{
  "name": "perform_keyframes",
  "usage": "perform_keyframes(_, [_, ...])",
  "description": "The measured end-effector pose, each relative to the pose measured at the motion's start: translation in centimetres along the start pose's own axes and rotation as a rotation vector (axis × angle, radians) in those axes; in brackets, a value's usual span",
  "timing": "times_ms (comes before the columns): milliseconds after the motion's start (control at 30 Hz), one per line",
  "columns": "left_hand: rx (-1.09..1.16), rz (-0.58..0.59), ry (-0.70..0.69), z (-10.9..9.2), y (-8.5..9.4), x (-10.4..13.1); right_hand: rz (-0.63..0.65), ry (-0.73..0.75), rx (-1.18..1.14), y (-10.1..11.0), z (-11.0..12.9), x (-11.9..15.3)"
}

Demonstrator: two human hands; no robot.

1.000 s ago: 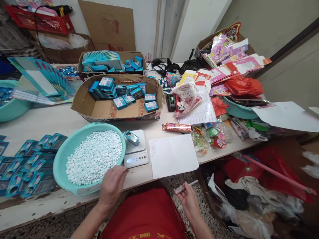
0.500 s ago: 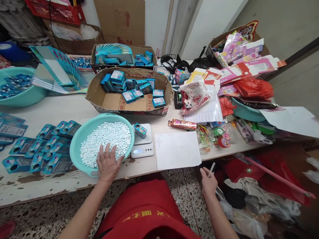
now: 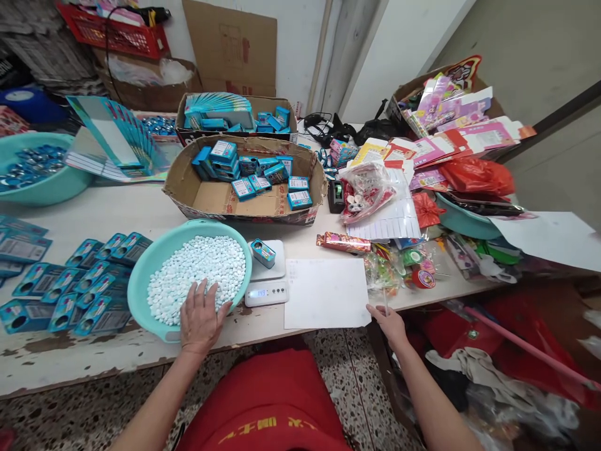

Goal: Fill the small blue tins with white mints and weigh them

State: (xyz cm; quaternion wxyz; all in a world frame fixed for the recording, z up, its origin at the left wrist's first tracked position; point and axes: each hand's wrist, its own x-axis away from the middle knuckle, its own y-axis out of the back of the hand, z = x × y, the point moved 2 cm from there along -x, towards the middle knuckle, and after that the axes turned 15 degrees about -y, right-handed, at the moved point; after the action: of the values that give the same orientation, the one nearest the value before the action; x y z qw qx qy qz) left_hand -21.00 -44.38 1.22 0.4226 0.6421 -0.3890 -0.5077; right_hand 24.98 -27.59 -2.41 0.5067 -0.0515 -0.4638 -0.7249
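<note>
My left hand [image 3: 203, 318] lies with fingers spread on small white candies [image 3: 197, 269] in a turquoise basin [image 3: 136, 300]. Just right of the basin, a small blue box [image 3: 263, 253] with a round opening sits on a white digital scale [image 3: 267, 293], its display lit and seeming to read 149. A sheet of white paper [image 3: 326, 293] lies beside the scale at the table's front edge. Closed around a slim white pen [image 3: 385, 302], my right hand [image 3: 389, 321] has its fingertips at the paper's right corner. Faint writing shows at the sheet's upper left.
Open-ended blue boxes [image 3: 84, 282] stand in rows at left. Behind the basin, a cut-down carton [image 3: 216, 199] holds more blue boxes. Another turquoise basin [image 3: 70, 178] contains shiny blue pieces. Packets, a tape dispenser [image 3: 336, 196] and flat printed cartons [image 3: 436, 144] crowd the right side.
My right hand has come up and left from beyond the table edge to the paper's corner. The paper has slid slightly left, towards the scale. My left hand stays on the candies.
</note>
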Motion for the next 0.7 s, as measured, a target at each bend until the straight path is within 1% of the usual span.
perform_keyframes(100, [0.013,-0.028,0.000,0.0,0.0,0.1,0.026,-0.017,0.008,-0.2,-0.4,-0.3])
perform_keyframes(167, [0.002,-0.060,0.000,-0.1,0.0,0.1,0.082,-0.024,-0.008,-0.6,-0.7,-0.3])
perform_keyframes(233, [-0.018,-0.085,0.001,-0.2,0.1,0.1,0.156,-0.027,-0.034,-1.1,-1.0,-0.1])
perform_keyframes(333, [-0.020,-0.086,0.005,-0.3,0.1,0.1,0.266,-0.026,-0.063,-1.3,-1.0,0.6])
perform_keyframes(433, [-0.001,-0.081,0.013,-0.3,0.1,0.1,0.448,-0.041,-0.110,-1.3,-0.2,1.3])
perform_keyframes(500, [0.008,-0.081,0.022,-0.3,0.1,0.1,0.518,-0.072,-0.139,-1.5,0.5,1.6])
perform_keyframes(600, [0.017,-0.060,0.035,-0.2,0.2,0.0,0.487,-0.098,-0.112,-2.0,1.5,1.5])
perform_keyframes(700, [-0.012,-0.040,0.034,-0.2,0.3,0.0,0.479,-0.079,-0.067,-2.3,2.1,1.5])
